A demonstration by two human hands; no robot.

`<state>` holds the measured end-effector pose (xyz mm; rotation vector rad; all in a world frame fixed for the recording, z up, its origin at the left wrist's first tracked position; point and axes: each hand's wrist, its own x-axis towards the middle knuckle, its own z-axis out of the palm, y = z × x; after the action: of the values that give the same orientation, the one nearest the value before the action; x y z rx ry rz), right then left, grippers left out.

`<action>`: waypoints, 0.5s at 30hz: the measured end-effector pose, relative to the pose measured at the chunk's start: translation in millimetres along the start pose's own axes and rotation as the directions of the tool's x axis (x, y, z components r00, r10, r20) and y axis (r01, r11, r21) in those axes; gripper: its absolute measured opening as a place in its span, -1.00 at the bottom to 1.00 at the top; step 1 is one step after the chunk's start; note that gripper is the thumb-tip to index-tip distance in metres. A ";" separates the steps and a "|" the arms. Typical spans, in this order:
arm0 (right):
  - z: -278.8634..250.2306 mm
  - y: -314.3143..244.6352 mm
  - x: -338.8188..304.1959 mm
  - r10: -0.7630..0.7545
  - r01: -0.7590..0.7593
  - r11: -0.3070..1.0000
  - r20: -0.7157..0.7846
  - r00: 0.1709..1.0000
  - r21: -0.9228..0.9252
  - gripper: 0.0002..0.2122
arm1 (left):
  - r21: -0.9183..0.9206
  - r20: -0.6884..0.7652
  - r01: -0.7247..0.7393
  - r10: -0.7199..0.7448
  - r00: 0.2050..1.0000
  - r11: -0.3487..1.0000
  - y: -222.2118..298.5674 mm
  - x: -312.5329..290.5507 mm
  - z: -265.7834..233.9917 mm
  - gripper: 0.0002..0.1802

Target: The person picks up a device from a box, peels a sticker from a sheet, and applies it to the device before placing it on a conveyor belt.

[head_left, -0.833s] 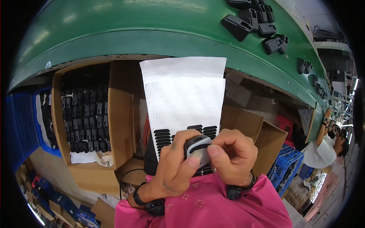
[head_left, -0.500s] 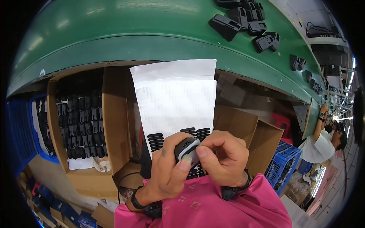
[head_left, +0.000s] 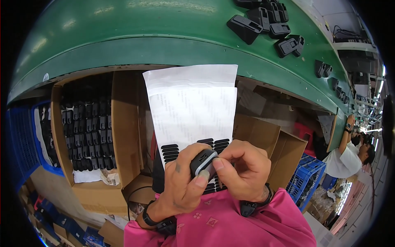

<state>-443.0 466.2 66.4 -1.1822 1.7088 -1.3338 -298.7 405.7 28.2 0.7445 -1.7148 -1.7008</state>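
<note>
A small rounded black plastic device (head_left: pixel 200 163) with a pale grey edge band is held up over my lap. My left hand (head_left: pixel 182 181) is closed round it, thumb along its near side and fingers behind. My right hand (head_left: pixel 245 169) is closed in a pinch, with thumb and forefinger pressed against the device's right end; whether a thin piece lies under those fingertips is hidden. Beneath both hands lies a white sheet (head_left: pixel 191 111) bearing black oval stickers (head_left: pixel 170 152) in rows. The hands cover part of these rows.
Several black wedge-shaped plastic units (head_left: pixel 245 28) stand on the green bench (head_left: pixel 123 24). A cardboard box (head_left: pixel 125 131) of black devices is at left, beside a blue crate (head_left: pixel 22 140). Another carton (head_left: pixel 284 148) and blue basket (head_left: pixel 305 173) stand right. A person (head_left: pixel 345 158) sits further right.
The device has tilted slightly in my left hand, showing more of its dark top face. My right fingertips stay at its right end. The sheet has shifted a little to the right.
</note>
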 end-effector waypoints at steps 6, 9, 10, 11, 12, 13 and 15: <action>0.3 5.3 -1.6 0.100 -0.099 0.990 -0.009 0.995 0.098 -0.90 | -0.097 0.007 0.125 -0.125 0.992 0.987 -2.1 -4.0 1.9 -0.45; -2.8 9.5 -1.1 0.285 -0.276 0.933 -0.007 0.958 0.229 -0.89 | -0.256 0.033 0.155 -0.152 0.988 0.954 -7.8 -3.3 3.1 -0.45; -4.2 9.0 -1.3 0.358 -0.364 0.883 0.077 0.930 0.295 -0.90 | -0.335 0.079 0.214 -0.199 0.977 0.918 -8.0 -3.5 2.1 -0.43; -5.4 8.7 -1.6 0.421 -0.452 0.821 0.166 0.892 0.349 -0.90 | -0.334 0.076 0.212 -0.198 0.977 0.919 -8.2 -4.9 2.5 -0.43; -5.7 10.1 -2.9 0.359 -0.390 0.874 0.155 0.920 0.290 -0.93 | -0.369 0.062 0.247 -0.241 0.969 0.896 -8.6 -7.4 3.5 -0.42; -4.3 11.9 -2.8 0.359 -0.391 0.873 0.160 0.920 0.290 -0.93 | -0.405 0.050 0.281 -0.286 0.957 0.870 -9.0 -9.2 3.6 -0.41; 0.9 16.2 -1.4 0.325 -0.361 0.875 0.161 0.932 0.323 -0.97 | -0.480 0.085 0.329 -0.331 0.940 0.813 -9.8 -9.8 -1.4 -0.42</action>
<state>-445.7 468.4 50.5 -0.6920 1.4489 -1.2618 -291.4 411.9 18.1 0.8291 -1.1043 -2.2500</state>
